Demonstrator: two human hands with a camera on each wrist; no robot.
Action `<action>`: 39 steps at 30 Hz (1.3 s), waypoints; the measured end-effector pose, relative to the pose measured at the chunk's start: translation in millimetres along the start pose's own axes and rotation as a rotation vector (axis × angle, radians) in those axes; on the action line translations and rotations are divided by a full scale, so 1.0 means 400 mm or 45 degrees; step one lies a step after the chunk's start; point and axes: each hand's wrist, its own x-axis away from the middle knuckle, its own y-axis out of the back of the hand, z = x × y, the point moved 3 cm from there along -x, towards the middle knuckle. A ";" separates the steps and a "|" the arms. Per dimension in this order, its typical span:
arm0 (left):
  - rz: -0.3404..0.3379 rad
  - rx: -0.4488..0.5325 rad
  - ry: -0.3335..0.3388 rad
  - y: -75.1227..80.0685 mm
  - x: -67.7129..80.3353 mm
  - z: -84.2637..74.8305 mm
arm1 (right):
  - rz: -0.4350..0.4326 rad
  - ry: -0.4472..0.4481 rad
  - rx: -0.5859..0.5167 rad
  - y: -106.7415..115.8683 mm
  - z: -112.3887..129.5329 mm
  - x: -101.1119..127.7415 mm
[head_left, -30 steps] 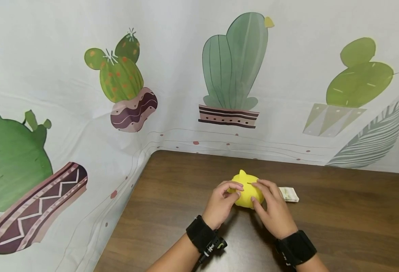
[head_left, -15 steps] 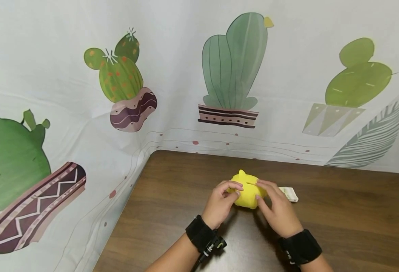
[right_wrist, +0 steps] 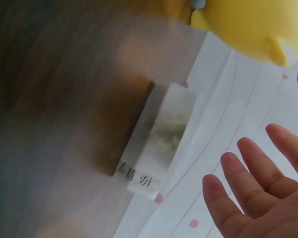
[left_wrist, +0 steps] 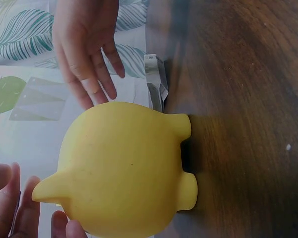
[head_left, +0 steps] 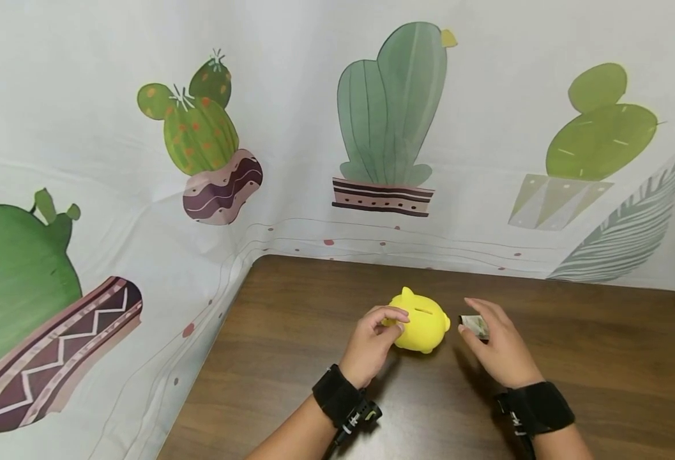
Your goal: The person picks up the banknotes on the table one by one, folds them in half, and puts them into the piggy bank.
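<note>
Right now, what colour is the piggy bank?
The piggy bank is plain bright yellow all over, seen best in the left wrist view.

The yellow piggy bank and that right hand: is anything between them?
Only bare brown wooden table separates the yellow piggy bank from the right hand, per the head view; the folded banknote lies under the fingers.

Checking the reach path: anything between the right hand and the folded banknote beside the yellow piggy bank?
Nothing visible. The right hand hovers open just over the folded banknote, which lies flat on the table right of the yellow piggy bank. The left hand grips the bank's far side, clear of that gap.
</note>
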 end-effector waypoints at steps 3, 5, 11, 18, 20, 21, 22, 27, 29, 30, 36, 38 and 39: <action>0.001 0.003 -0.013 0.001 0.000 0.001 | 0.011 -0.003 0.018 0.001 -0.008 -0.002; 0.002 0.005 -0.013 0.002 0.001 0.002 | 0.023 -0.010 0.035 0.001 -0.014 -0.003; 0.007 0.013 0.010 0.003 0.000 0.002 | 0.063 -0.041 0.110 0.000 -0.028 -0.004; 0.004 0.010 0.006 0.002 0.000 0.000 | 0.097 -0.078 0.181 -0.004 -0.041 -0.004; 0.003 0.008 0.004 0.002 0.000 -0.001 | 0.101 -0.085 0.200 -0.006 -0.042 -0.003; 0.002 0.008 0.004 0.002 0.001 -0.001 | 0.106 -0.090 0.208 -0.007 -0.043 -0.003; 0.002 0.007 0.004 0.001 0.001 -0.001 | 0.109 -0.095 0.215 -0.008 -0.044 -0.002; 0.004 0.010 0.008 0.000 0.003 -0.001 | 0.143 -0.122 0.238 -0.016 -0.052 0.001; 0.005 0.010 0.010 0.000 0.003 0.000 | 0.162 -0.129 0.245 -0.020 -0.055 0.003; 0.005 0.008 0.010 -0.001 0.002 0.001 | 0.170 -0.130 0.247 -0.022 -0.057 0.004; 0.005 0.009 -0.009 -0.001 0.000 0.003 | 0.201 -0.125 0.256 -0.025 -0.061 0.006; 0.006 0.010 -0.012 -0.001 0.000 0.002 | 0.218 -0.133 0.252 -0.024 -0.061 0.007; 0.007 0.010 -0.012 -0.001 0.000 0.001 | 0.224 -0.138 0.249 -0.024 -0.060 0.008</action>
